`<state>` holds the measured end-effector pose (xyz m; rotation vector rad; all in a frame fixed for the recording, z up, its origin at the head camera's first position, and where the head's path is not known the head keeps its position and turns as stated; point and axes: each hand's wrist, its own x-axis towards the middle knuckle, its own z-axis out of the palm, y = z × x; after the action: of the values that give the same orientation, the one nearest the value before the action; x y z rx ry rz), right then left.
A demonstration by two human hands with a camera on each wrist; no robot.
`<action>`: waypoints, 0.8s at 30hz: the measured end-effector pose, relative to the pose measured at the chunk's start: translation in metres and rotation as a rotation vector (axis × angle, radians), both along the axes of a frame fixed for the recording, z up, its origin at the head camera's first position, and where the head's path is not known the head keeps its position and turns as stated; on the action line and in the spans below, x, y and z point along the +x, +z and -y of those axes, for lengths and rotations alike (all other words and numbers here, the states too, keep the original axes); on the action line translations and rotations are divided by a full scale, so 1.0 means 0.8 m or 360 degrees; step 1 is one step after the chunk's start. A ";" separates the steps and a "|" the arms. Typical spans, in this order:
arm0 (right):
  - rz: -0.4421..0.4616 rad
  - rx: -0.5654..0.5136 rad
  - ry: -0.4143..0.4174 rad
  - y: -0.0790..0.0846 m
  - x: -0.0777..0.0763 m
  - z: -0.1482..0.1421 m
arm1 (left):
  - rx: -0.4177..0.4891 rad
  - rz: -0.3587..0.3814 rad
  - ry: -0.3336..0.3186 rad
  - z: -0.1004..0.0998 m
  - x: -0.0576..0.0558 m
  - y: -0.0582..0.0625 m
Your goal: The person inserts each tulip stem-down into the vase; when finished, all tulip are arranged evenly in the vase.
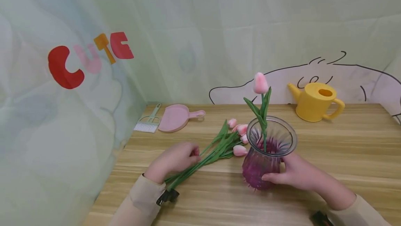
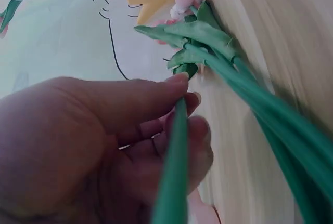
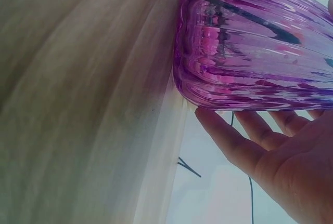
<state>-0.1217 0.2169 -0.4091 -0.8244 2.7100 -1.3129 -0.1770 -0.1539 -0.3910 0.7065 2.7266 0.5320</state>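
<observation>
My left hand (image 1: 178, 158) pinches one green tulip stem (image 2: 174, 172) between thumb and fingers. Beside it, several pink artificial tulips (image 1: 216, 149) lie in a bunch on the table, blooms towards the vase. The glass vase (image 1: 258, 170), purple below and clear at its rim, stands upright. A single pink tulip (image 1: 260, 84) rises from its mouth, stem inside the glass. My right hand (image 1: 300, 172) holds the vase's right side, thumb at the front and the other fingers partly hidden behind; the right wrist view shows fingers (image 3: 229, 135) against the ribbed glass.
A yellow watering can (image 1: 308, 106) stands at the back right of the wooden table (image 1: 213, 198). At the back left lie a pink dustpan (image 1: 173, 117) and a small white-bristled brush (image 1: 146, 126). A printed curtain (image 1: 194, 45) hangs behind and along the left.
</observation>
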 end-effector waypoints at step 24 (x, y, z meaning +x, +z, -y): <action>0.0026 -0.0003 0.0002 -0.003 -0.001 -0.004 | 0.0640 0.0140 0.0376 0.001 -0.006 0.018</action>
<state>-0.1223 0.2197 -0.4115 -0.8118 2.6957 -1.3159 -0.1817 -0.1549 -0.3769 0.4315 2.6593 1.1592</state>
